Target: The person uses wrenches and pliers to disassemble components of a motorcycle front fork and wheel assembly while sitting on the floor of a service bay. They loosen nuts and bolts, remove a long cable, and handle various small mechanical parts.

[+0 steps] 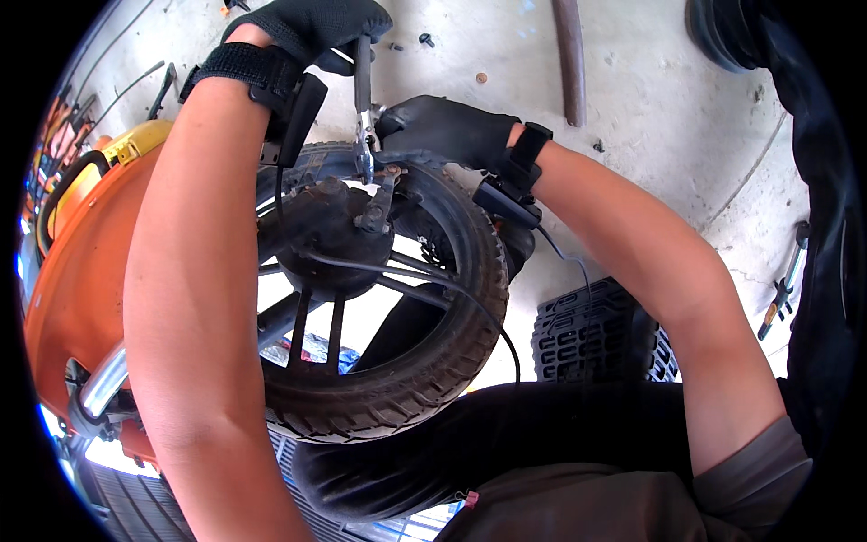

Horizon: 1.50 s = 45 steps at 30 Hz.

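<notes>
A motorcycle wheel with a black hub is in front of my knees. From the hub a metal brake arm points up toward the rim. My left hand, in a black glove, is closed on what look like pliers, with a dark handle and a bright metal head. The head points down beside the arm's upper end. My right hand, also gloved, is just right of the tool head, fingers curled in; what they hold is hidden. A thin black cable crosses the wheel.
Orange bodywork and a silver fork tube stand to the left. Small bolts and a brown bar lie on the concrete. A knobby tyre sits at right, with a hand tool farther off.
</notes>
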### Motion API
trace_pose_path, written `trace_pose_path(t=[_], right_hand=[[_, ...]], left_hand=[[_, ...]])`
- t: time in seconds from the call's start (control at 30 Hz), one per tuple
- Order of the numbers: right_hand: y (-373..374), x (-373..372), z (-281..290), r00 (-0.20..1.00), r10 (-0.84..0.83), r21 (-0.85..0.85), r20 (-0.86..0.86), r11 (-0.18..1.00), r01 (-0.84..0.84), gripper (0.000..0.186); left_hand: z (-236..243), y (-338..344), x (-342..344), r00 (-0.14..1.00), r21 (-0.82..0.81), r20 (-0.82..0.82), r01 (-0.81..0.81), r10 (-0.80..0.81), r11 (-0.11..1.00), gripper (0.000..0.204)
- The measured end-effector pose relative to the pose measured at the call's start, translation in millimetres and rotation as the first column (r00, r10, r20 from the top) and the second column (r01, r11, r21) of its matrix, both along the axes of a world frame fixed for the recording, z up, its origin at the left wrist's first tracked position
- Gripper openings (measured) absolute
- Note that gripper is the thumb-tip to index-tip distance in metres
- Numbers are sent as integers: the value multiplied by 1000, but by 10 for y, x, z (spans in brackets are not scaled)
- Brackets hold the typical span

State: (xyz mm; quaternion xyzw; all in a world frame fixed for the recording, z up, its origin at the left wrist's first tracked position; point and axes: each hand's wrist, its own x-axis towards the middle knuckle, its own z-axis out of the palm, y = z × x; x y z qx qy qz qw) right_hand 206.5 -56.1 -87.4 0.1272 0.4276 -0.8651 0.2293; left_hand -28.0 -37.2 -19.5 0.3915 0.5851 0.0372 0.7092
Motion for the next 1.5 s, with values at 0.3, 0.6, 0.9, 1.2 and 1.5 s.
trace_pose_path(t=[0.3, 0.6, 0.9, 1.2, 1.5], right_hand=[[-23, 26, -110, 955, 198, 340, -220, 933, -115, 34], [-395, 222, -102, 991, 19, -116, -133, 993, -34, 34], [-271, 336, 69, 978, 111, -274, 177, 960, -59, 40], [-318, 333, 85, 947, 94, -420, 306, 906, 46, 37], [-276, 338, 103, 959, 99, -422, 264, 906, 22, 35]], left_hand=[[21, -126, -125, 959, 91, -212, 209, -186, 974, 11], [-175, -179, -199, 734, 377, -423, 676, -531, 633, 24], [-102, -160, -111, 509, 339, -645, 859, -569, 384, 16], [69, -357, -124, 287, -129, -769, 804, -571, 580, 10], [-183, -49, 117, 19, -334, -560, 909, -828, 247, 17]])
